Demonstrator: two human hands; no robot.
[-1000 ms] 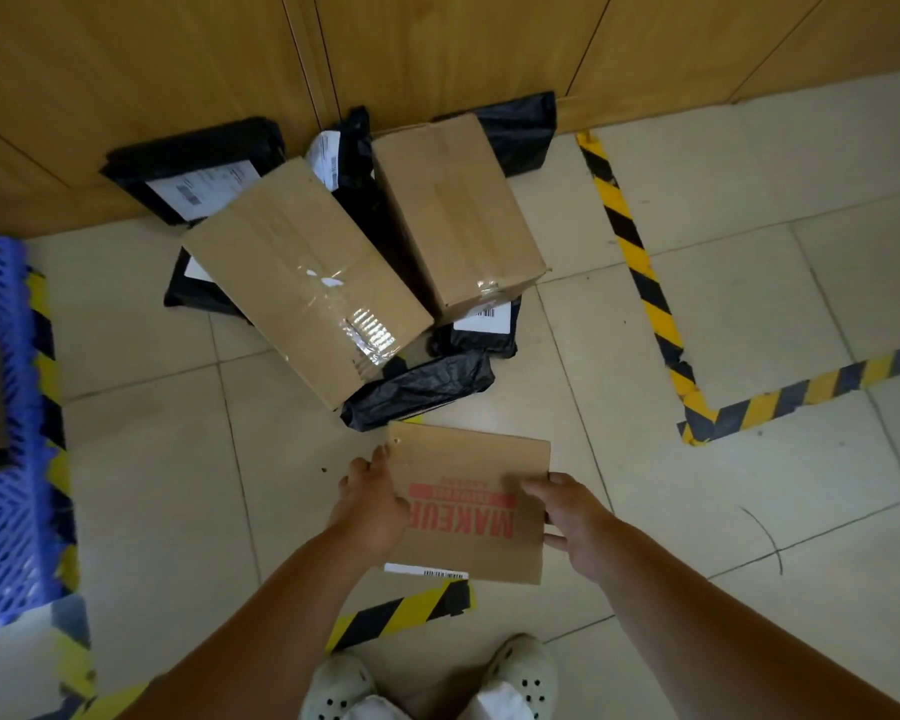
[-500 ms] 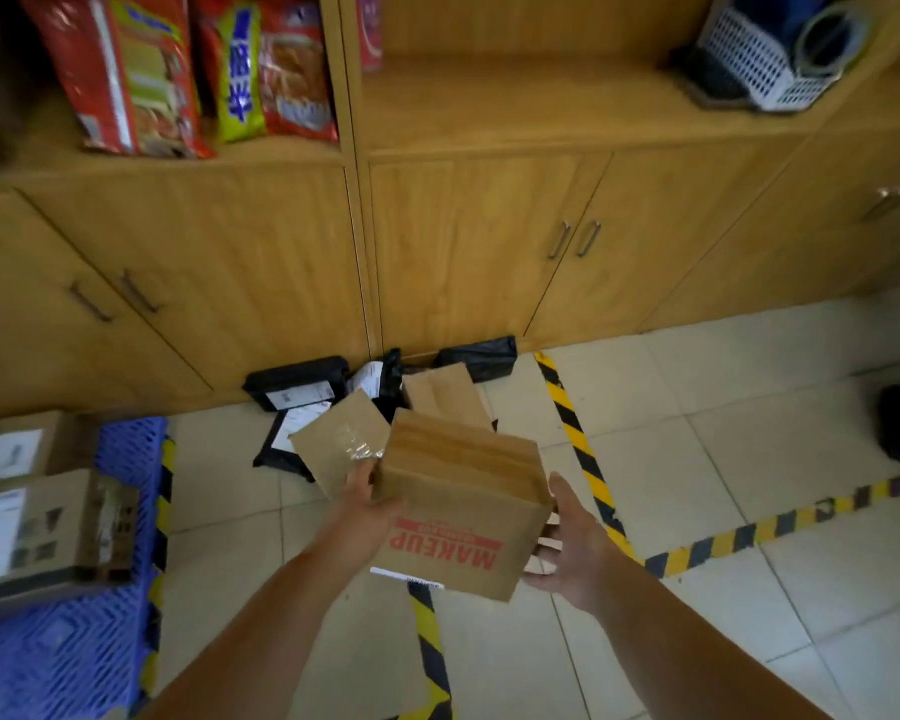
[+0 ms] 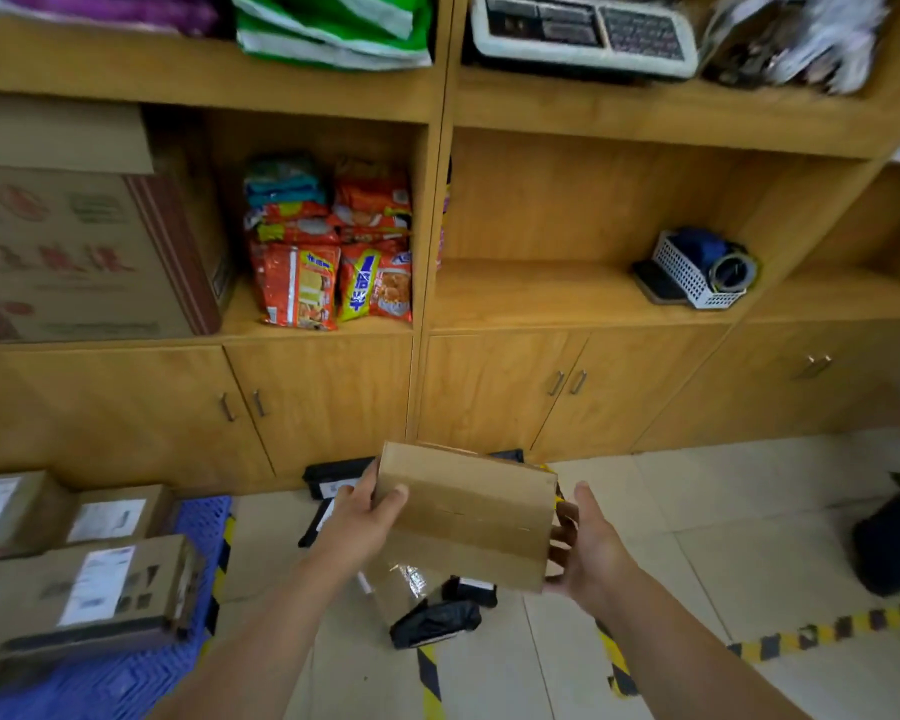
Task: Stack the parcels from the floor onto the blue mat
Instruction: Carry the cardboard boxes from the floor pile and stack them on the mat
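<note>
Cardboard parcel (image 3: 466,517) held off the floor at mid-height, carried between both hands. Left hand (image 3: 357,517) grips the left end, thumb over the top face. Right hand (image 3: 591,543) cups the right end, fingers (image 3: 562,530) curled against the side wall; a hold at both ends probably keeps the box level for transfer. Blue mat (image 3: 201,517) lies well to the left and already bears stacked labelled cartons (image 3: 94,589). More parcels remain on the floor below: a taped box (image 3: 398,584) and a black poly mailer (image 3: 435,618).

Box (image 3: 466,517) lifted off floor, now chest-high w/ view raised.
</note>
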